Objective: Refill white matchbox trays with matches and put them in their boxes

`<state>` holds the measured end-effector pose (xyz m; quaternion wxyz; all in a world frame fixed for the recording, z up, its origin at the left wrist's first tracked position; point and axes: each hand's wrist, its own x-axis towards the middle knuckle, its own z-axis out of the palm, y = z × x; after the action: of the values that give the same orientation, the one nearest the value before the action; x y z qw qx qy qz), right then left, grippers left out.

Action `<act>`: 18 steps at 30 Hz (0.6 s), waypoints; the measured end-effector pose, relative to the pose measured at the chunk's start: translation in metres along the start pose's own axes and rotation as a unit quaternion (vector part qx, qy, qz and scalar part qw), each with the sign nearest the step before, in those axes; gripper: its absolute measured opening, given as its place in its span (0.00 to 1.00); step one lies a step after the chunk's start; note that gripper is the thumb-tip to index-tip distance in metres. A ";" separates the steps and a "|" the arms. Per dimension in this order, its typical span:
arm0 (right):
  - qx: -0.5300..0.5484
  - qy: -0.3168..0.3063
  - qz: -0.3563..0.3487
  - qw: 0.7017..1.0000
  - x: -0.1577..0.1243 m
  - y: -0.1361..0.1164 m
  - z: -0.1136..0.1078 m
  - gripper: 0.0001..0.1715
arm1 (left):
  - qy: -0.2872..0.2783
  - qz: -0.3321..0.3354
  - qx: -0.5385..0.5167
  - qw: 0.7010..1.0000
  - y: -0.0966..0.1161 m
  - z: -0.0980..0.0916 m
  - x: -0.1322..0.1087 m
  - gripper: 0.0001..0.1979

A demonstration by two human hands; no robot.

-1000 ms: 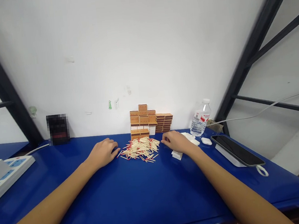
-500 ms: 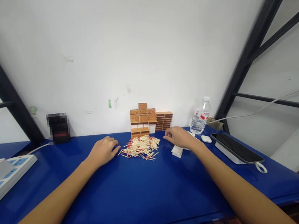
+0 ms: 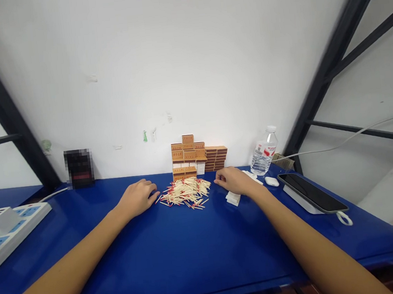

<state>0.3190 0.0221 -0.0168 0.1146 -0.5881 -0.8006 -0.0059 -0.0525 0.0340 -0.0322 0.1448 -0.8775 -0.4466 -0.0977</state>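
Observation:
A loose pile of red-tipped matches [image 3: 186, 192] lies on the blue table, in front of stacked orange matchboxes [image 3: 189, 154]. My left hand [image 3: 139, 197] rests palm down just left of the pile, its thumb apart from the fingers and close to the outermost matches. To the right of the pile, my right hand [image 3: 233, 180] rests on the table with loosely bent fingers, and I see nothing held in it. Small white folded papers or box trays [image 3: 233, 198] lie beneath and beside that hand; their exact kind is unclear.
A water bottle [image 3: 264, 151], a white earphone case [image 3: 272, 181] and a phone [image 3: 312, 192] on a white stand are on the right. A power strip [image 3: 19, 231] lies at the left, with a blurred dark object [image 3: 79, 168] by the wall. Dark metal frame bars flank the table.
The whole view has shifted very slightly. Both hands stay in nearly the same places beside the matches, and the pile looks unchanged.

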 end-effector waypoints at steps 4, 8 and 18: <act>0.007 -0.017 -0.006 1.000 0.002 -0.001 0.003 0.12 | 0.009 -0.008 -0.017 1.000 -0.001 -0.001 0.000 0.14; 0.046 -0.032 0.008 0.998 -0.004 0.004 -0.011 0.12 | 0.009 -0.011 -0.024 1.000 -0.001 -0.001 0.000 0.14; 0.150 -0.228 -0.012 0.962 -0.033 0.034 -0.049 0.40 | 0.018 -0.007 -0.021 1.000 0.000 -0.003 -0.001 0.15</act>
<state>0.3686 -0.0056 0.0202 0.0161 -0.5400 -0.8044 0.2471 -0.0530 0.0324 -0.0291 0.1336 -0.8755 -0.4475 -0.1242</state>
